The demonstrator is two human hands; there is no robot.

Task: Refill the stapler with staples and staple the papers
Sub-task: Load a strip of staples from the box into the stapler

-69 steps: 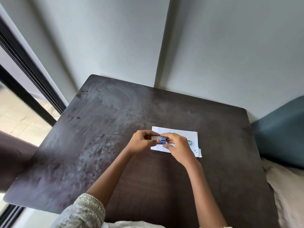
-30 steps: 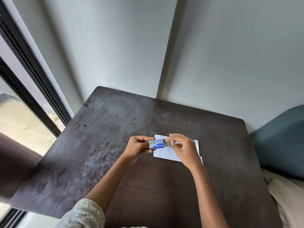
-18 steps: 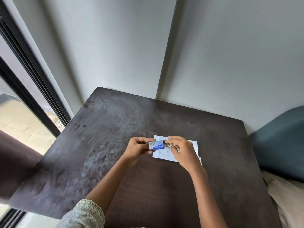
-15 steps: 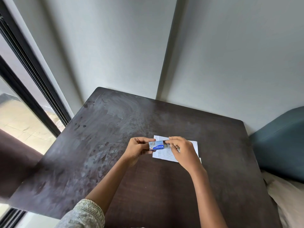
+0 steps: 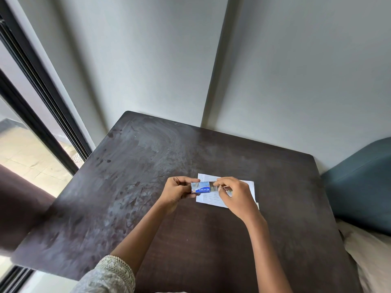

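While nothing has actually been stapled yet as far as I can see, the refill part looks like it's only just getting going. Left hand (image 5: 176, 190) is wrapped around a little blue staple box (image 5: 200, 187), gripping its sleeve from the 9 o'clock side, and the right hand (image 5: 234, 196) is pinching at the box's 3 o'clock end, where the inner tray looks slid partway out with some grey staple strips (image 5: 215, 188) showing. Can't tell for sure whether the right fingertips have a strip pinched or just the tray edge, it's too small. All of that is held just above the papers (image 5: 211, 198), which lie flat on the dark table (image 5: 148, 176) a bit toward 3 o'clock of centre, partly hidden under the right hand. Funny thing is I can't spot the stapler anywhere, so it's either behind the right hand or out of view. So my read: box open, staples reachable, that's about it. Left to do, I'd guess: pull a strip out, open the stapler, load it, close it, then square up the sheets and punch them. Pretty early days honestly.
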